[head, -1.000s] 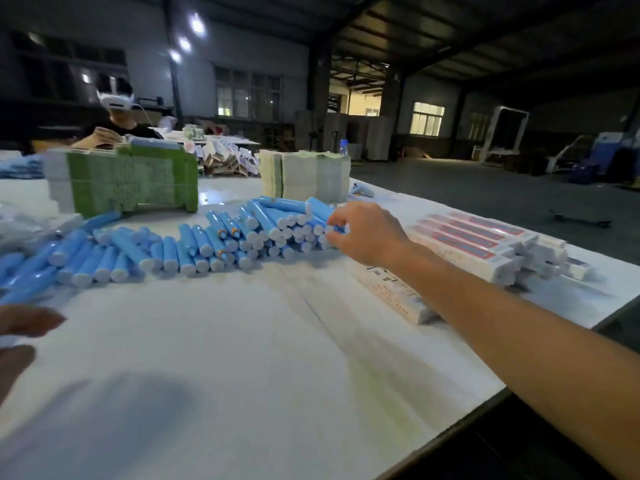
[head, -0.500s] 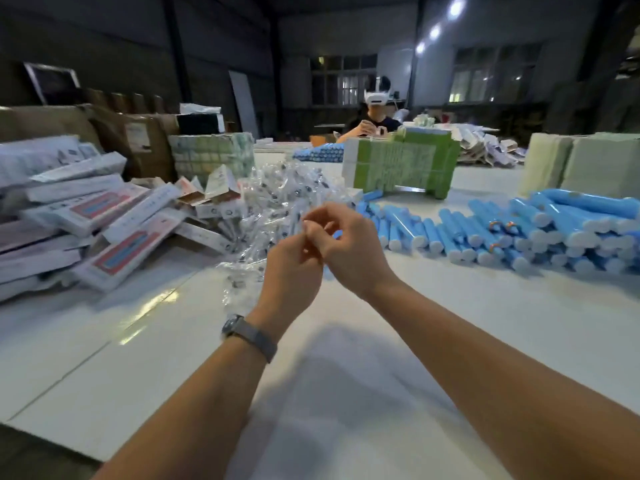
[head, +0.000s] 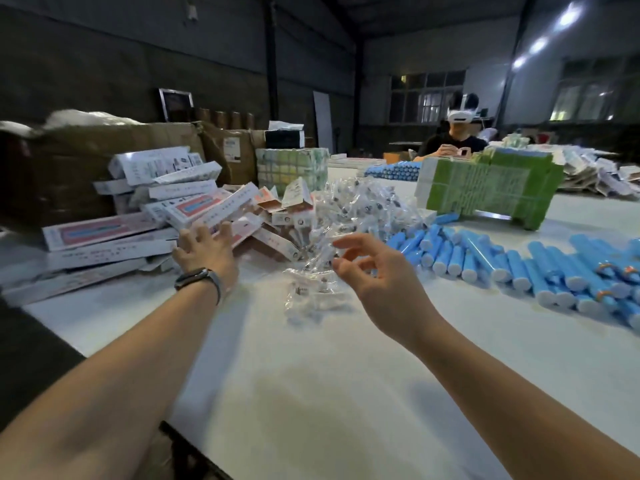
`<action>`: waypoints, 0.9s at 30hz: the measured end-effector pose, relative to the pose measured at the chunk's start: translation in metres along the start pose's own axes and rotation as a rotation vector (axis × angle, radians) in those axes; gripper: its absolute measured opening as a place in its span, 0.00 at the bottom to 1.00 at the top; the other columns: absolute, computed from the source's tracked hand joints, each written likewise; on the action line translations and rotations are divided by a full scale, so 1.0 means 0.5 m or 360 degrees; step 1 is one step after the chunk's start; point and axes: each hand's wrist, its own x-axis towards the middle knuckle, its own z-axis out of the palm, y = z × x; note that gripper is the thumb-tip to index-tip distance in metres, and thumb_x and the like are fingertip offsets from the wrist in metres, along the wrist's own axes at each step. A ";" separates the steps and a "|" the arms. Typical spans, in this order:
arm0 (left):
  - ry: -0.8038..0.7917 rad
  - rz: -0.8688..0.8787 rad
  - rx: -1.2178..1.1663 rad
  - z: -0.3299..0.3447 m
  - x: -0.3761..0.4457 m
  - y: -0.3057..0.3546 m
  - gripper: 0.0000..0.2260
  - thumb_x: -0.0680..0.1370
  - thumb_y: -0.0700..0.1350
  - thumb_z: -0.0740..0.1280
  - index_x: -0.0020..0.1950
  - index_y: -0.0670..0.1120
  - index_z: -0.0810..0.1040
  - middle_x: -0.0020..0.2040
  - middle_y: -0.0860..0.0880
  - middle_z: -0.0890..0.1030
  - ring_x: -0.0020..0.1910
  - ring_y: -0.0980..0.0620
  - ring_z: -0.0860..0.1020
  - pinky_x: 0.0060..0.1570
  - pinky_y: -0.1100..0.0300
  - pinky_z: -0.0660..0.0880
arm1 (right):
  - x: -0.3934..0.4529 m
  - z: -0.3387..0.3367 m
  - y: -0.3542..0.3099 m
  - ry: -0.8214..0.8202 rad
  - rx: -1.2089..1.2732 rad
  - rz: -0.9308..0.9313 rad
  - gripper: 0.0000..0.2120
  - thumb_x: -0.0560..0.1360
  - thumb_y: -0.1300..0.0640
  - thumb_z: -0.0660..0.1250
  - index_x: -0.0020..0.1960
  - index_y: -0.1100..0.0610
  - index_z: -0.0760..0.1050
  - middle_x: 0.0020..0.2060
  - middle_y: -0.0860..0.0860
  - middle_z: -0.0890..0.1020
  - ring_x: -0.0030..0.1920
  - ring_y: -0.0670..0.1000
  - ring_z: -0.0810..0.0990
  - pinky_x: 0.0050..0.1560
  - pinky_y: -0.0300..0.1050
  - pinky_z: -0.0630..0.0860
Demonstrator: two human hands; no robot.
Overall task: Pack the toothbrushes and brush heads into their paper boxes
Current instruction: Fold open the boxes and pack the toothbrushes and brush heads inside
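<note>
Both hands have parted since half a second ago, when they met in front of the plastic packets. Now the left hand [head: 204, 251] reaches out to the left with fingers spread, its fingertips at the edge of the heap of paper boxes [head: 173, 206], not yet gripping one as far as I can see. Meanwhile the right hand [head: 374, 275] hovers loosely curled, holding nothing, just beside the pile of clear bagged brush heads [head: 349, 216] in the middle of the table [head: 311, 375]. Blue toothbrushes [head: 502, 258] lie in rows on the right, well apart from the boxes. This looks like the gathering step: fetching a box and a brush head. Next, the left hand needs to close on a single box and draw it free without toppling the stack.
</note>
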 end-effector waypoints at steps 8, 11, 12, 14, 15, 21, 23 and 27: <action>-0.0096 0.0133 -0.0582 -0.038 -0.044 0.034 0.32 0.73 0.52 0.71 0.73 0.52 0.60 0.66 0.44 0.72 0.65 0.38 0.69 0.62 0.40 0.71 | 0.011 -0.027 0.027 0.0065 -0.0048 0.0069 0.10 0.76 0.57 0.70 0.52 0.42 0.77 0.38 0.39 0.79 0.37 0.38 0.76 0.39 0.29 0.72; -0.0277 0.0269 -0.1320 -0.103 -0.104 0.089 0.36 0.74 0.50 0.71 0.76 0.55 0.55 0.61 0.47 0.73 0.52 0.45 0.78 0.41 0.49 0.82 | 0.015 -0.047 0.035 0.0157 -0.0036 0.0114 0.11 0.76 0.58 0.69 0.49 0.41 0.77 0.37 0.40 0.80 0.35 0.38 0.76 0.38 0.29 0.71; -0.0403 0.0338 -0.1627 -0.123 -0.135 0.115 0.35 0.75 0.47 0.70 0.76 0.56 0.54 0.58 0.48 0.74 0.46 0.48 0.78 0.31 0.57 0.79 | 0.016 -0.054 0.038 0.0197 -0.0035 0.0138 0.10 0.76 0.59 0.69 0.50 0.43 0.78 0.37 0.41 0.80 0.35 0.39 0.76 0.38 0.29 0.71; -0.0585 0.0520 -0.2078 -0.151 -0.205 0.175 0.33 0.74 0.45 0.70 0.74 0.55 0.58 0.53 0.51 0.76 0.43 0.53 0.78 0.27 0.64 0.74 | 0.019 -0.075 0.045 0.0295 -0.0018 0.0207 0.09 0.76 0.60 0.69 0.51 0.47 0.78 0.38 0.42 0.80 0.36 0.41 0.76 0.41 0.34 0.73; -0.0626 0.0616 -0.2211 -0.159 -0.241 0.206 0.31 0.70 0.45 0.71 0.71 0.52 0.63 0.51 0.52 0.77 0.43 0.55 0.78 0.30 0.65 0.75 | 0.020 -0.089 0.049 0.0346 -0.0018 0.0241 0.09 0.76 0.61 0.69 0.51 0.48 0.78 0.39 0.44 0.80 0.37 0.43 0.76 0.43 0.39 0.74; -0.0961 0.0793 -0.2517 -0.121 -0.382 0.317 0.22 0.60 0.40 0.65 0.51 0.55 0.71 0.45 0.38 0.73 0.38 0.51 0.71 0.36 0.56 0.72 | 0.009 -0.203 0.134 0.0594 -0.0471 0.0471 0.08 0.75 0.60 0.67 0.52 0.49 0.77 0.42 0.47 0.80 0.40 0.41 0.78 0.43 0.33 0.72; -0.1026 0.0892 -0.2480 -0.096 -0.386 0.321 0.22 0.59 0.39 0.65 0.52 0.52 0.73 0.39 0.44 0.72 0.36 0.51 0.69 0.32 0.61 0.70 | 0.012 -0.246 0.180 0.0604 -0.0774 0.0618 0.10 0.76 0.58 0.67 0.56 0.52 0.78 0.46 0.49 0.81 0.49 0.52 0.80 0.51 0.43 0.73; -0.0993 0.1019 -0.2490 -0.072 -0.381 0.323 0.28 0.58 0.37 0.64 0.53 0.62 0.75 0.51 0.49 0.81 0.44 0.56 0.78 0.36 0.62 0.75 | 0.039 -0.305 0.258 0.0529 -0.1332 0.0784 0.19 0.77 0.53 0.65 0.67 0.53 0.75 0.62 0.55 0.78 0.64 0.59 0.72 0.62 0.50 0.69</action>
